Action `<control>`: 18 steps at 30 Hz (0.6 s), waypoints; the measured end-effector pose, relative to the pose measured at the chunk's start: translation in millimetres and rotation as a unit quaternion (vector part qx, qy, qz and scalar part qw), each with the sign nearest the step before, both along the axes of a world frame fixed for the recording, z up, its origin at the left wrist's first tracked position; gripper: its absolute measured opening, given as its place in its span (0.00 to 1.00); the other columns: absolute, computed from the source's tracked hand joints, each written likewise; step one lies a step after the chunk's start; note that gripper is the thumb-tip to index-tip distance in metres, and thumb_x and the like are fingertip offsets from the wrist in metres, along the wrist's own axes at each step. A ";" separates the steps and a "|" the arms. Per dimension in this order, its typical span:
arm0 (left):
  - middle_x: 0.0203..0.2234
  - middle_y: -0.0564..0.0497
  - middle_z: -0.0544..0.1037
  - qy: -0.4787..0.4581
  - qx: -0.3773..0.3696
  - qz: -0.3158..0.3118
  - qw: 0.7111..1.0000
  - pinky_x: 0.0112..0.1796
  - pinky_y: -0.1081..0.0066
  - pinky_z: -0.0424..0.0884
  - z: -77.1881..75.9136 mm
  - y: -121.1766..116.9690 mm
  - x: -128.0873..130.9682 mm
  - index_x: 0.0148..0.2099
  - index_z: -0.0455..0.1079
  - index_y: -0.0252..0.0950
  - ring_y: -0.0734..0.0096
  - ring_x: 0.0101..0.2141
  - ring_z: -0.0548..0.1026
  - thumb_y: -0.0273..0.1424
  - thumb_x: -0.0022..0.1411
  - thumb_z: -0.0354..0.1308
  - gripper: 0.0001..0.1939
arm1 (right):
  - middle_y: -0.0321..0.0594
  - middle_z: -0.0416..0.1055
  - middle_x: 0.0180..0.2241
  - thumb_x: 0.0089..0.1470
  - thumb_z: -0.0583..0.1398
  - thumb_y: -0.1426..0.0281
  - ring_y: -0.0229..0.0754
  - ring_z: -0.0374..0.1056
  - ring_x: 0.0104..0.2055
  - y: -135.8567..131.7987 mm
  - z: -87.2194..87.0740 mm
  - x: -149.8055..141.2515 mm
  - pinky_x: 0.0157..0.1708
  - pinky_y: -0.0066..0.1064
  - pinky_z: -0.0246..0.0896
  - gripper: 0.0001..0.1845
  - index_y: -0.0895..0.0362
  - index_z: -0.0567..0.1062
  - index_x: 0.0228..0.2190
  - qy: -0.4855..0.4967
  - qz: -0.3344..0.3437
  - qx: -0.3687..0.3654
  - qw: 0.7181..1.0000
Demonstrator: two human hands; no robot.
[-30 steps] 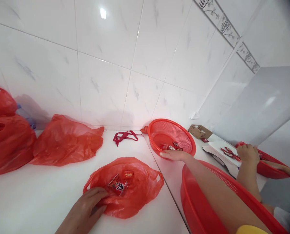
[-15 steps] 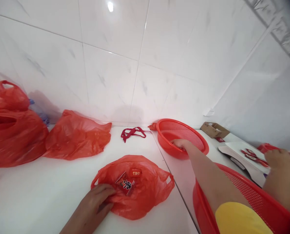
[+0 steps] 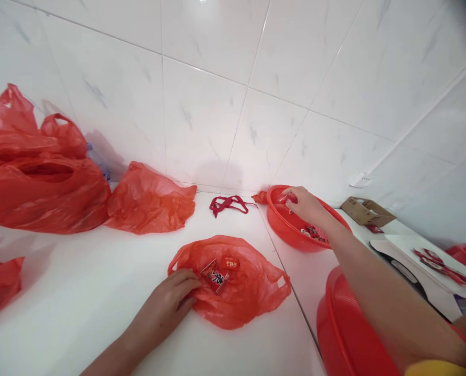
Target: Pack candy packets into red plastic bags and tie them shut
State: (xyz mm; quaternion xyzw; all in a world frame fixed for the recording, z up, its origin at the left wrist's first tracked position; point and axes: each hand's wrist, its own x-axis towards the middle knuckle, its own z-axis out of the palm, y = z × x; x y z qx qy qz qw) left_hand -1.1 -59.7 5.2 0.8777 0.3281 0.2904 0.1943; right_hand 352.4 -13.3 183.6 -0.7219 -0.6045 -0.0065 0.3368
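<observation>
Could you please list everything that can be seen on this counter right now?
Flat plastic bag: one, red, front centre of the counter, two small red packets lying on it.
Other plastic bags: several, red, along the wall at left; one at the left edge.
Ribbon: one, dark red, by the wall.
Mesh basket: one, red, right of the ribbon, a few packets inside.
Large basket: one, red, bottom right.
Cardboard box: one, brown, far right.
White tray: one, with red items, right edge.
Counter: white.
Left hand: resting on the flat bag's edge.
Right hand: over the mesh basket, pinching a small red packet.
</observation>
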 end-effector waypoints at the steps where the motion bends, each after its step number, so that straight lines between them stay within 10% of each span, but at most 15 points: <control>1: 0.45 0.50 0.74 -0.011 0.021 -0.001 1.000 0.45 0.66 0.71 0.7 -0.4 -0.4 0.45 0.70 0.42 0.66 0.45 0.73 0.24 0.60 0.49 0.14 | 0.40 0.71 0.42 0.49 0.57 0.75 0.39 0.68 0.37 -11.1 6.6 -11.1 0.33 0.30 0.63 0.11 0.53 0.75 0.35 -0.019 0.058 -0.024 0.998; 7: 0.40 0.48 0.75 -0.056 0.131 0.000 0.990 0.46 0.66 0.70 5.6 -3.8 -1.2 0.43 0.69 0.37 0.67 0.44 0.72 0.22 0.61 0.48 0.11 | 0.41 0.64 0.51 0.54 0.52 0.76 0.39 0.67 0.43 -79.6 1.0 -87.1 0.39 0.32 0.65 0.18 0.50 0.70 0.46 -0.187 0.327 -0.100 0.921; 12: 0.38 0.48 0.76 -0.055 0.177 0.009 0.983 0.47 0.65 0.69 5.1 -9.0 -5.7 0.42 0.69 0.36 0.66 0.44 0.72 0.22 0.61 0.48 0.11 | 0.45 0.61 0.55 0.55 0.52 0.78 0.47 0.63 0.51 -98.5 -23.0 -98.5 0.47 0.42 0.62 0.19 0.52 0.70 0.46 -0.335 0.306 -0.083 0.888; 18: 0.38 0.48 0.76 -0.062 0.165 0.023 0.984 0.44 0.67 0.70 7.8 -9.4 -13.1 0.41 0.68 0.37 0.67 0.42 0.73 0.23 0.61 0.48 0.10 | 0.41 0.67 0.51 0.57 0.53 0.72 0.45 0.64 0.52 -172.6 6.0 -87.8 0.49 0.39 0.63 0.19 0.49 0.68 0.50 -0.287 0.268 -0.174 0.903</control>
